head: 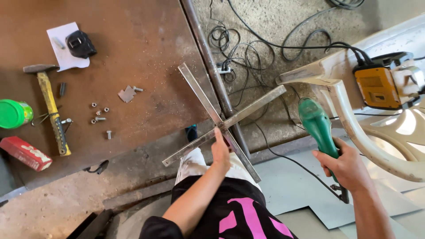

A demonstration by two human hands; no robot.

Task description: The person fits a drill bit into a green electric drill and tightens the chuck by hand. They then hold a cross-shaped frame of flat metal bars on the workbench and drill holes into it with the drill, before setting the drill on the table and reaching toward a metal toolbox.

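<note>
The left hand (220, 152) is closing its grip on the metal cross (223, 122), fingers clamped at the point where the two flat bars meet. The cross is hanging half over the edge of the rusty brown counter (133, 53), its upper-left arm lying above the counter top and its other arms reaching out over the floor and the person's lap. To the right of the cross, the right hand (347, 168) is wrapping its grip around a green power tool (318, 126), whose body is pointing up and away from the hand; a dark cable is trailing from it beneath the cross. Further right of the cross, a cream plastic chair (354, 119) is carrying a yellow machine (378, 86). To the left of the cross, loose bolts and nuts (99, 117) are lying on the counter, and beyond them a yellow-handled hammer (51, 106), a green round tin (13, 113) and a red box (24, 152). Above the cross, black cables (248, 48) are coiling on the concrete floor (274, 17).
</note>
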